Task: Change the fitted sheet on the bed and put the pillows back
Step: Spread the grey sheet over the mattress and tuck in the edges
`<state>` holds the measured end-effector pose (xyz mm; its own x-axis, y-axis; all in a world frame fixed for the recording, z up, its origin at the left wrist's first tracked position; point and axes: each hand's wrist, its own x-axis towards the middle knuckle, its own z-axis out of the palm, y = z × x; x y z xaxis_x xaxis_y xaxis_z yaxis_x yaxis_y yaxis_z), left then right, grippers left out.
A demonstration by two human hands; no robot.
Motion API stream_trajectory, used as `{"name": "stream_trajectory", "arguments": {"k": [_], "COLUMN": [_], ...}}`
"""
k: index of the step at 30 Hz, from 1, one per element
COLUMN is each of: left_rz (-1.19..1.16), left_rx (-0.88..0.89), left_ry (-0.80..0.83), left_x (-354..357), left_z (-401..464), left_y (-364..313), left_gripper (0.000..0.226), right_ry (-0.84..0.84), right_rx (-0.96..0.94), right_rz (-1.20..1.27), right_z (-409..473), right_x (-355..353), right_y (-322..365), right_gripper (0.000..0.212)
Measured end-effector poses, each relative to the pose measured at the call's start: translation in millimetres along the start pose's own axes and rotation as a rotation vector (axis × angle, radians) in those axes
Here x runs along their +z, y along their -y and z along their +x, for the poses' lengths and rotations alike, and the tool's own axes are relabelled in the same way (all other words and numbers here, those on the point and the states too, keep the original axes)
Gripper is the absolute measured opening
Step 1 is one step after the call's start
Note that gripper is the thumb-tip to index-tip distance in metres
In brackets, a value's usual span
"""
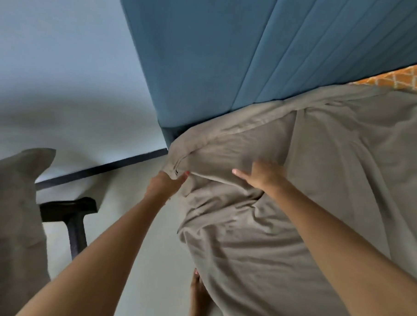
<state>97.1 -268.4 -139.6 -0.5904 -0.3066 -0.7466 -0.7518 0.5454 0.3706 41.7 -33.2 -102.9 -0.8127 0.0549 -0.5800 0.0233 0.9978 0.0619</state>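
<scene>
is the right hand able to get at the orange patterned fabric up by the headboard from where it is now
Probably not without leaning in. The right hand rests flat on the grey sheet near the bed's corner, while the orange patterned fabric lies far across the bed against the blue headboard. Nothing blocks the way.

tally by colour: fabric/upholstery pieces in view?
Grey: 2, sheet, pillow
Blue: 1, headboard
Orange patterned: 1, cloth
Total: 4

Blue headboard (207, 50), black stand (73, 214), pale floor (137, 226).
</scene>
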Motion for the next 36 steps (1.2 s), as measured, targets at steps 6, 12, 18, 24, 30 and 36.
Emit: {"name": "stream_trajectory", "arguments": {"k": [6,12,18,24,30,36], "left_rz": [-0.033,-0.012,-0.15,0.141,0.416,0.713], "left_rx": [0.178,0.431,0.223,0.035,0.27,0.724], "left_ry": [0.058,-0.19,-0.553,-0.12,0.018,-0.087], "left_x": [23.4,1.4,-75.8,-97.3,-74.8,-45.0], "left_z": [25.3,29.9,40.4,53.1,38.2,-5.3], "left_y": [-6.1,-7.6,-11.1,46.6,9.2,-52.7], "left_gripper": [0.048,0.047,0.051,0.049,0.065,0.04], "right_ry": [-0.024,-0.104,-0.283,-0.091,-0.461,-0.347], "right_rx": [-0.005,0.027,-0.166,-0.296,-0.087,0.331], "right_rz": [0.121,0.209,0.517,0.444,0.495,0.41], "right_z": [16.0,5.8,24.1,11.1,-43.1,-97.7], "right_x": [36.0,14.0,-47.6,-12.1,32.4,67.1], "right_y": [4.8,16.0,109.1,135.3,29.3,-108.9], "right_gripper": [0.042,0.033,0.028,0.03,0.024,0.02]}}
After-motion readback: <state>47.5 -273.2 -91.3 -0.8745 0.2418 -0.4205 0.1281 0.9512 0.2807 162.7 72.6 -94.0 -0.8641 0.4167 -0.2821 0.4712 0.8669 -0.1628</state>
